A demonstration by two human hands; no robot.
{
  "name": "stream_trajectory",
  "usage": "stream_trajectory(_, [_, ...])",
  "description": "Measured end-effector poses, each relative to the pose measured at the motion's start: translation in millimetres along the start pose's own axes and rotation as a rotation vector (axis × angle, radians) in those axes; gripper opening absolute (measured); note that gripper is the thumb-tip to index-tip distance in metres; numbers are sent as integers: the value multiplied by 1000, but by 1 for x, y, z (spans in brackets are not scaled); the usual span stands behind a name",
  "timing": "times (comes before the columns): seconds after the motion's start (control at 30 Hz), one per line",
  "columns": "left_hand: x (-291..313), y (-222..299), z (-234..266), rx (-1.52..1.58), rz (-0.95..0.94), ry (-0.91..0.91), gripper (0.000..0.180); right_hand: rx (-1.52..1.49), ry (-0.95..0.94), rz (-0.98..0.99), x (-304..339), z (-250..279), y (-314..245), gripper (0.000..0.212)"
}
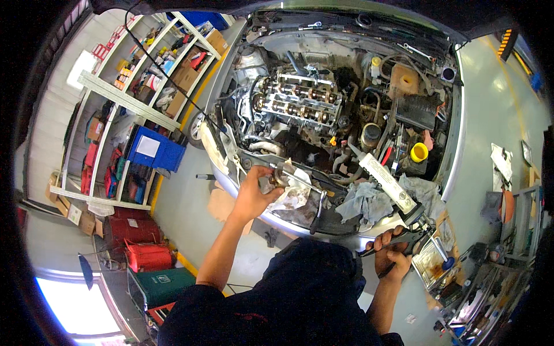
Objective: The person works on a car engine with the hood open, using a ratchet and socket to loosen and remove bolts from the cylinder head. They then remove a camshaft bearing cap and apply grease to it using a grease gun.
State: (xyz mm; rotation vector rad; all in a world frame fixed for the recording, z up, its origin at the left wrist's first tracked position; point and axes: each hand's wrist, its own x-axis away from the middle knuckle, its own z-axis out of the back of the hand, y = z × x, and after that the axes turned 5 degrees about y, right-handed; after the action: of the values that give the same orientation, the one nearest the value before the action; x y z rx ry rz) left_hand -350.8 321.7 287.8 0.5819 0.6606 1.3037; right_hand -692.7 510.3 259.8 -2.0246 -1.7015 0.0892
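I stand at the open engine bay of a car, its cylinder head (297,99) uncovered with camshafts showing. My left hand (255,190) holds a small metal part (281,173) wrapped in a dirty white rag (293,195) over the car's front edge. My right hand (391,254) grips the handle of a caulking gun (412,224). Its white tube (385,180) points up and left toward the engine, the nozzle near the hoses.
A grey rag (363,202) lies on the front panel beside a long metal tool (318,203). A yellow cap (419,152) sits at right in the bay. Shelves (130,104) with boxes stand left. A metal tray (430,262) and tool cart are at lower right.
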Motion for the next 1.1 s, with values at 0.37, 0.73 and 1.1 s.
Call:
stream_trajectory(0.37, [-2,4,-16,583,-37,195,45,60,-90,2,1,-13,-6,52])
stream_trajectory(0.73, [-11,9,-38,1280,152,445,31,87,-131,9,2,-23,-1,52])
stream_trajectory(1.1, [-12,13,-41,1779,555,293,37,118,-226,-51,8,-39,20,50])
